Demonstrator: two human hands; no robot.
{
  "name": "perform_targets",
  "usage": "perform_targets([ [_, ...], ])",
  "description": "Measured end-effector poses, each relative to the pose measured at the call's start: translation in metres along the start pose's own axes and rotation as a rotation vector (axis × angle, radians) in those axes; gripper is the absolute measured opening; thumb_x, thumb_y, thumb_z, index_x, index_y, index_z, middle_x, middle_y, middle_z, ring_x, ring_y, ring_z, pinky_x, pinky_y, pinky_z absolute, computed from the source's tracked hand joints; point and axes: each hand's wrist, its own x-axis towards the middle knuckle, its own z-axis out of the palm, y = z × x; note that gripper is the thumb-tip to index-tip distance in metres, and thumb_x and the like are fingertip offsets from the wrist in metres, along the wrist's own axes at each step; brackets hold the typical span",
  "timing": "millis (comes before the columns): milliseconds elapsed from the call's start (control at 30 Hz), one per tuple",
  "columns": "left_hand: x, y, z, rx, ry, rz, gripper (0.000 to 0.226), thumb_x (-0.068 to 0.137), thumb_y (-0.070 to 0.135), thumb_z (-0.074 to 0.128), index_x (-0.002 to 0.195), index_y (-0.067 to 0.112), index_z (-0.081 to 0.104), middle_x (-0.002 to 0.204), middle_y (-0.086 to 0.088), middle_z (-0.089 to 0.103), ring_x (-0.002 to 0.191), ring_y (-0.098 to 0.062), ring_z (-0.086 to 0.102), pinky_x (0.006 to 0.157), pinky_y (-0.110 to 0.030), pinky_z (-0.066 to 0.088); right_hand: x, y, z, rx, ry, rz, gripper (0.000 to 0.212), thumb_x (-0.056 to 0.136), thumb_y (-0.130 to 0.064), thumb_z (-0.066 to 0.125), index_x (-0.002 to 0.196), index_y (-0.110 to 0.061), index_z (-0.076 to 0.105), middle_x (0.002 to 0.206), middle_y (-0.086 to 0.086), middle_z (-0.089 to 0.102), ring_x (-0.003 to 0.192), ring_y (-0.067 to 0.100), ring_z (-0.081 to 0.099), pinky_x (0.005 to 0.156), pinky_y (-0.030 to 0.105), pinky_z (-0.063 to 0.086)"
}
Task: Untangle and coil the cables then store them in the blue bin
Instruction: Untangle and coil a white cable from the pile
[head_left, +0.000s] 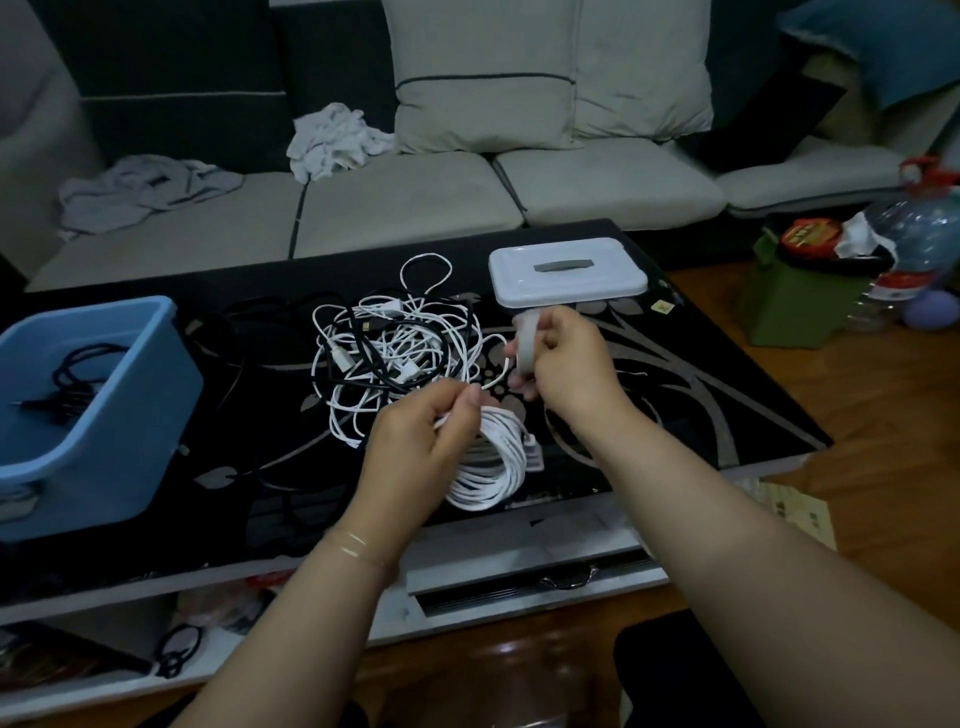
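A person is standing over a dark patterned tabletop (701, 374), working on a heap of cables. The left hand (421, 441) is curling its fingers and thumb around the top of a white coiled cable (493, 462), whose neat loops are hanging just below and to the right of that hand. The right hand (566, 358), a little beyond and to the right of the left one, is gripping a roll of pale tape (525, 343), fingers curled through and around it. Just beyond the left hand, a tangle of white and black cables (395, 353) is lying in a loose knot. Well to the left of both hands, the blue bin (109, 415) is sitting open with a black cable (72, 384) already inside. A white lid (566, 275) is resting just beyond the right hand.

The coil is looking light, limp and springy, so the loops are likely to fan apart if released. Pinching all the strands together at one point, where the left hand is gripping now, seems the safest hold while binding it.
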Motion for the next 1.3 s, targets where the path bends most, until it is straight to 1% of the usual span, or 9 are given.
perform_targets([
  [67,-0.001,0.009,-0.002,-0.02,-0.03,0.026,0.024,0.094,0.033,0.05,0.081,0.022,0.067,0.068,0.019,0.062,0.063,0.001,0.056,0.057,-0.012,0.038,0.0,-0.002,-0.001,-0.019,0.043,-0.058,0.015,0.094,-0.001,0.051,0.09,-0.015,0.053,0.081,0.003,0.06,0.055,0.003,0.057,0.053,0.021,0.047],
  [167,-0.002,0.021,-0.002,-0.041,-0.078,0.081,0.017,0.096,0.029,0.051,0.089,0.029,0.066,0.076,0.029,0.063,0.07,0.009,0.058,0.062,-0.004,0.036,-0.007,-0.008,-0.005,-0.364,0.103,-0.344,0.009,0.095,-0.015,0.054,0.093,-0.024,0.052,0.077,-0.013,0.059,0.07,0.002,0.059,0.065,0.027,0.046],
  [267,-0.005,0.027,-0.005,-0.07,-0.087,0.111,0.022,0.094,0.034,0.047,0.088,0.028,0.068,0.075,0.027,0.064,0.069,0.008,0.059,0.062,-0.004,0.036,-0.014,-0.015,-0.003,-0.594,0.062,-0.446,0.008,0.098,-0.022,0.046,0.106,-0.022,0.049,0.087,-0.011,0.064,0.082,0.019,0.063,0.067,0.036,0.047],
  [401,-0.004,0.028,-0.01,-0.119,-0.07,0.096,0.023,0.094,0.035,0.046,0.086,0.033,0.068,0.079,0.015,0.068,0.069,0.001,0.062,0.063,-0.011,0.043,-0.018,-0.017,0.003,-0.575,0.015,-0.545,0.01,0.095,-0.018,0.051,0.105,-0.015,0.051,0.091,-0.002,0.067,0.083,0.028,0.064,0.069,0.045,0.05],
  [668,-0.001,0.025,-0.022,-0.152,0.015,0.035,0.025,0.095,0.037,0.046,0.087,0.034,0.069,0.076,-0.002,0.066,0.066,-0.014,0.061,0.061,-0.029,0.049,-0.023,-0.018,0.001,-0.348,-0.088,-0.484,0.013,0.091,-0.021,0.059,0.09,-0.029,0.048,0.077,-0.01,0.067,0.071,0.011,0.065,0.071,0.044,0.053],
  [835,-0.001,0.026,-0.021,-0.133,0.02,0.028,0.026,0.096,0.036,0.045,0.088,0.031,0.069,0.073,-0.007,0.065,0.065,-0.02,0.059,0.062,-0.036,0.048,-0.025,-0.02,-0.002,-0.409,-0.062,-0.478,0.014,0.09,-0.026,0.061,0.089,-0.03,0.048,0.061,-0.018,0.063,0.064,0.006,0.059,0.068,0.039,0.049],
  [902,-0.001,0.026,-0.02,-0.125,0.009,0.027,0.026,0.096,0.036,0.044,0.089,0.03,0.069,0.075,-0.002,0.066,0.065,-0.016,0.059,0.06,-0.033,0.047,-0.025,-0.02,-0.001,-0.365,-0.082,-0.454,0.014,0.09,-0.024,0.061,0.087,-0.029,0.049,0.06,-0.018,0.063,0.06,0.004,0.058,0.067,0.039,0.05],
  [1035,-0.001,0.026,-0.017,-0.131,-0.01,0.001,0.029,0.096,0.039,0.043,0.089,0.028,0.07,0.072,-0.005,0.066,0.064,-0.02,0.059,0.059,-0.035,0.047,-0.025,-0.022,-0.001,-0.205,-0.085,-0.354,0.014,0.09,-0.021,0.061,0.084,-0.026,0.049,0.062,0.002,0.066,0.055,0.024,0.063,0.064,0.049,0.053],
  [1302,0.0,0.026,-0.014,-0.125,-0.037,0.013,0.023,0.098,0.03,0.048,0.086,0.03,0.067,0.077,0.004,0.065,0.065,-0.008,0.058,0.059,-0.014,0.041,-0.019,-0.021,-0.012,-0.167,0.063,-0.295,0.014,0.094,-0.019,0.055,0.087,-0.026,0.046,0.061,-0.002,0.065,0.051,0.018,0.066,0.057,0.05,0.056],
])
